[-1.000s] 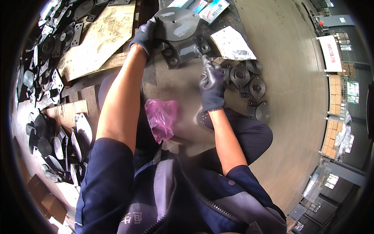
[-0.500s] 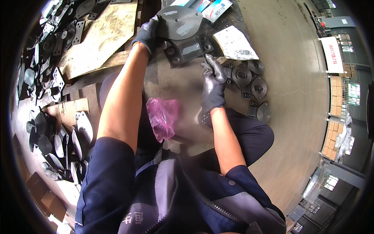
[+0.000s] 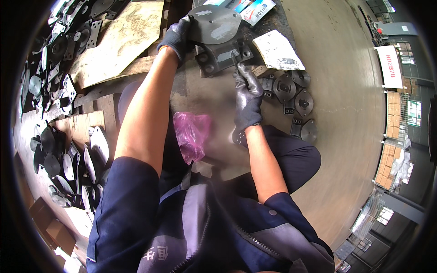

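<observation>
The grey metal part (image 3: pixel 215 28) lies in front of the person, on the dark tabletop (image 3: pixel 281 28), near the top of the view. It has a broad round plate at its far end and a block with holes at its near end. So its long axis goes away from the person, with the far end leaning a little to the left.

The left hand (image 3: pixel 176 37) is at the left edge of the plate, its fingers bent closely around this rim; its thumb is hidden. The right hand (image 3: pixel 247 93) is on the near side, just below the block and to its right. Its fingers are folded in, and they seem to pinch a thin dark thing (image 3: pixel 235 60) which points to the block; its kind I cannot tell. Both hands wear dark gloves.

On the tabletop, beyond the plate, there are small boxes (image 3: pixel 257 12), and to the right a white sheet (image 3: pixel 277 49). Other metal parts (image 3: pixel 285 87) stay on the grey floor (image 3: pixel 346 132). Nearer to the person is a pink bag (image 3: pixel 192 135), and at left a wooden board (image 3: pixel 120 41).
</observation>
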Tool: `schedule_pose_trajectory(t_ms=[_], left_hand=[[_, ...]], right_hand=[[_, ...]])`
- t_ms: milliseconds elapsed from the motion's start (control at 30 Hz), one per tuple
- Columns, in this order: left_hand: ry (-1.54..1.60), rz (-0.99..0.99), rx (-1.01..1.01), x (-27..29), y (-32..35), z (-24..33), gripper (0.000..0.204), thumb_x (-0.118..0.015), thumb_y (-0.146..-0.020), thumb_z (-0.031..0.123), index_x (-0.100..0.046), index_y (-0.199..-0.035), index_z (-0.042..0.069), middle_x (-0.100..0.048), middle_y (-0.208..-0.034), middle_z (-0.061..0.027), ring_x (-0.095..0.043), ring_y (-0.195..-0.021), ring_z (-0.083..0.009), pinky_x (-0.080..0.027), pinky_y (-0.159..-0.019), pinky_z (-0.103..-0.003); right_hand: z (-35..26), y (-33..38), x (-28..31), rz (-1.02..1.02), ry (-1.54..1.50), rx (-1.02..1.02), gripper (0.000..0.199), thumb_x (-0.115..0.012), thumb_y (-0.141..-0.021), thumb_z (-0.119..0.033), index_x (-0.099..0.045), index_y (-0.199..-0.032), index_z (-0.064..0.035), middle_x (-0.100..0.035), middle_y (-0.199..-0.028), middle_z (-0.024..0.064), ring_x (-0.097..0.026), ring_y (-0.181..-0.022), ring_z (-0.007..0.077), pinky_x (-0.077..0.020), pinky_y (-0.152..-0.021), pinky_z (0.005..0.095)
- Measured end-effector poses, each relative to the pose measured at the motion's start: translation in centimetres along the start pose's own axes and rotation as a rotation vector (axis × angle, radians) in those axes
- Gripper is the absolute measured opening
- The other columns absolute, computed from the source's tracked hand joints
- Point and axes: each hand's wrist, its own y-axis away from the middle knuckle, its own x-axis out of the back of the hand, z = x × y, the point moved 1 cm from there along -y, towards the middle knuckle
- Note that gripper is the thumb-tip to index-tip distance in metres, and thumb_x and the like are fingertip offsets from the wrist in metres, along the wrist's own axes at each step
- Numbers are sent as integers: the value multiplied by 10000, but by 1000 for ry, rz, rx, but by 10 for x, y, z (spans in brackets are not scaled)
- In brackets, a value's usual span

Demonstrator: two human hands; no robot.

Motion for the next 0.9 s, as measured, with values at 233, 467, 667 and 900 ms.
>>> schedule_pose_trajectory(t_ms=[233,467,667,900], left_hand=[[-101,-19,-108,-1,0,0,537,-468,-850,496,-591,-959,-16,-592,-771,-128,-551,-591,-219,-443,-521,-333],[-140,-26,-184,5,-16,-14,529,-428,-870,474,-589,-978,-18,-611,-826,-160,-587,-641,-236,-455,-530,-347],[-27,-22,-59,-1,-2,-2,516,-436,-861,473,-606,-928,-10,-603,-747,-144,-563,-569,-234,-438,-500,-346],[71,-15,-20,-2,2,-1,493,-456,-848,491,-615,-890,26,-568,-672,-100,-514,-507,-205,-401,-462,-325]], right_hand=[[11,1,2,-55,421,391,295,-527,-816,122,-592,-1081,9,-606,-1037,88,-569,-884,126,-463,-731,209],[11,8,-1,-97,421,361,264,-565,-806,94,-615,-1043,-14,-632,-1017,78,-596,-928,151,-486,-829,271],[0,14,-9,-152,677,491,270,-542,-774,128,-628,-1004,13,-643,-945,109,-617,-812,150,-485,-715,218],[-19,17,-11,-52,77,-180,203,-550,-879,-104,-568,-1071,-43,-629,-924,60,-567,-763,97,-419,-639,209]])
